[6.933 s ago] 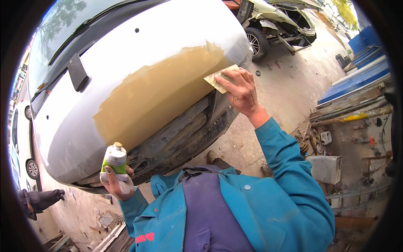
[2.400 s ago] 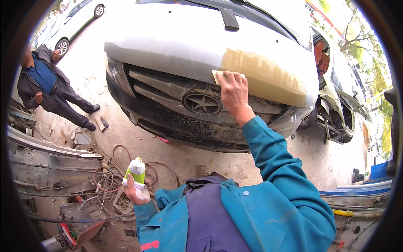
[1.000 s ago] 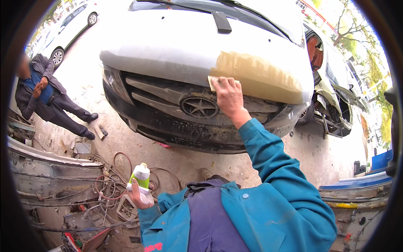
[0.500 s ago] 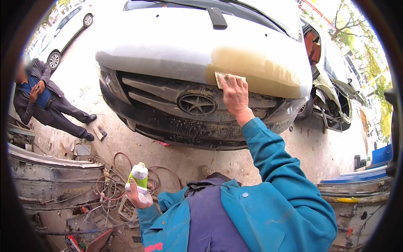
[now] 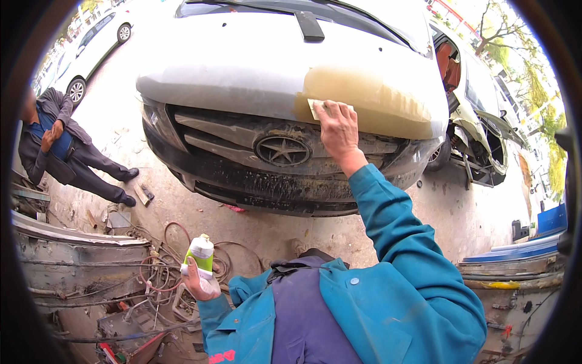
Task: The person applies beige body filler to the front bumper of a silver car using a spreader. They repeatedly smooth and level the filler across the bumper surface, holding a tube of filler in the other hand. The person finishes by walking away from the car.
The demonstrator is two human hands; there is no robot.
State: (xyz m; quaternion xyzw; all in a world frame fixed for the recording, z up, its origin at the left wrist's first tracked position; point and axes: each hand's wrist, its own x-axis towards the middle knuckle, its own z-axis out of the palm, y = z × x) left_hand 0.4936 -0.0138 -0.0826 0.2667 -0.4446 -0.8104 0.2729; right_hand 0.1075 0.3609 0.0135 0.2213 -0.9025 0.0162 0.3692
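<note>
Against the lower front edge of a white car hood, my right hand is closed on a thin, pale rectangular pad; whether it is sandpaper or a spreader I cannot tell. The pad lies at the left lower side of a tan filler patch, and my fingers hide much of it. Down at the left, my left hand grips a white and green bottle with a pale cap, held upright away from the car.
Below the hood are a dusty grille with a star emblem and a dark bumper. A dark block rests on the hood. Another person stands at left. Hoses tangle on the floor. A damaged vehicle stands at right.
My right hand and the pad stay at nearly the same spot on the hood edge. The whole view has shifted slightly. My left hand still holds the bottle.
</note>
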